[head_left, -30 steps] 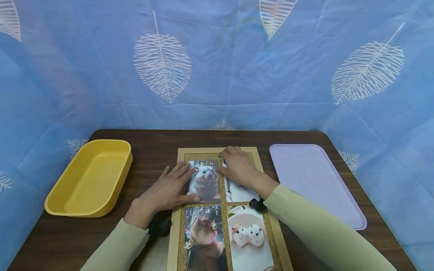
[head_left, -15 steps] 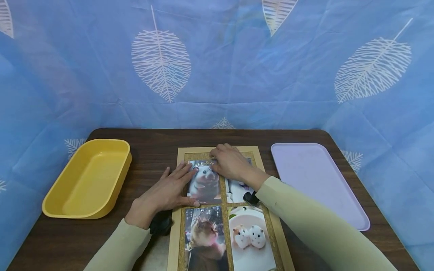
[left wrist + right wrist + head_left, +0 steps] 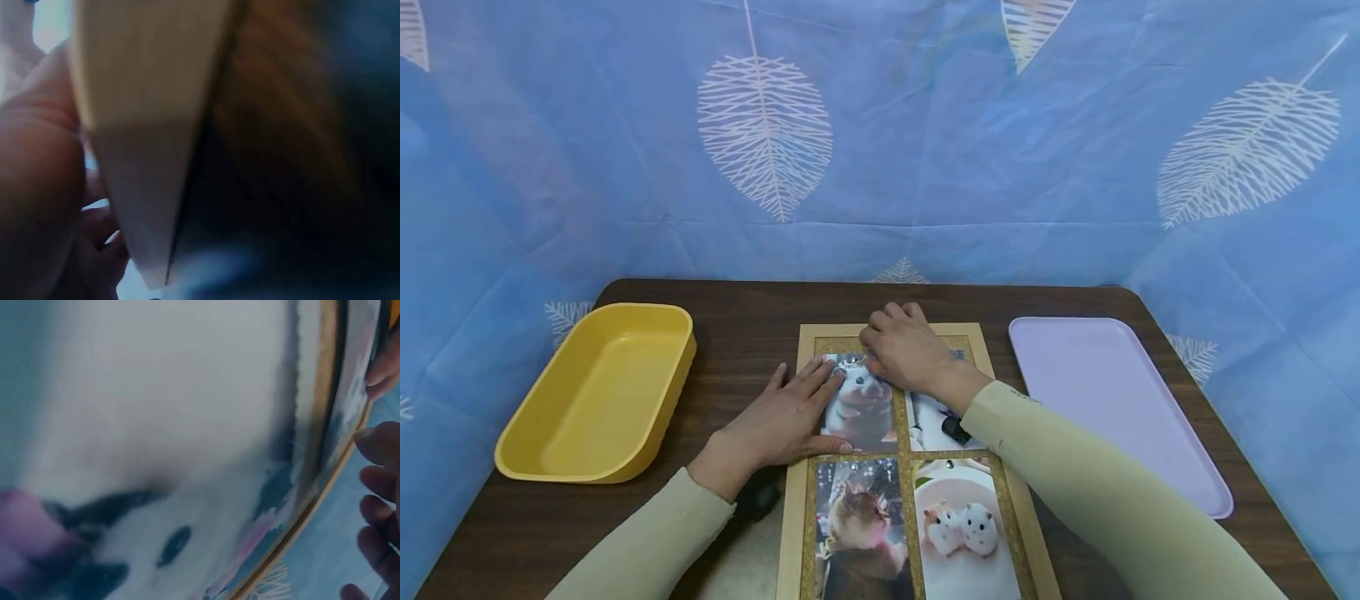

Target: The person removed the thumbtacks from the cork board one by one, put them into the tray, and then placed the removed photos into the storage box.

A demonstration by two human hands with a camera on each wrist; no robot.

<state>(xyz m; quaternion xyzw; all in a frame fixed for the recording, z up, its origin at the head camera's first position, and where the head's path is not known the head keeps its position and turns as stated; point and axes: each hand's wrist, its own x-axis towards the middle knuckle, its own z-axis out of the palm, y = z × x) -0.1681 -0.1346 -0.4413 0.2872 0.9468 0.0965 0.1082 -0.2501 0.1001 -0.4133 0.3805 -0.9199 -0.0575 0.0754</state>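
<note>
A cork board with a pale wooden frame lies on the table, bearing several hamster photos. My left hand lies spread over the frame's left side, fingertips and thumb on the edge of the upper-left photo. Above that photo's top right corner, my right hand bends its fingers down at the board; I cannot tell whether it holds something. In the right wrist view its thumb and curled fingertips show beside the board's edge. My right wrist partly covers the upper-right photo. Below are a lower-left photo and a lower-right photo with a shiny pin.
A yellow basin stands on the left of the dark wooden table. A flat lilac tray lies at the right. A blue leaf-patterned cloth hangs behind the table's far edge.
My right hand has shifted left, from the upper-right photo to the top of the upper-left one. My left hand stays on the board's left side. The head view has shifted slightly.
</note>
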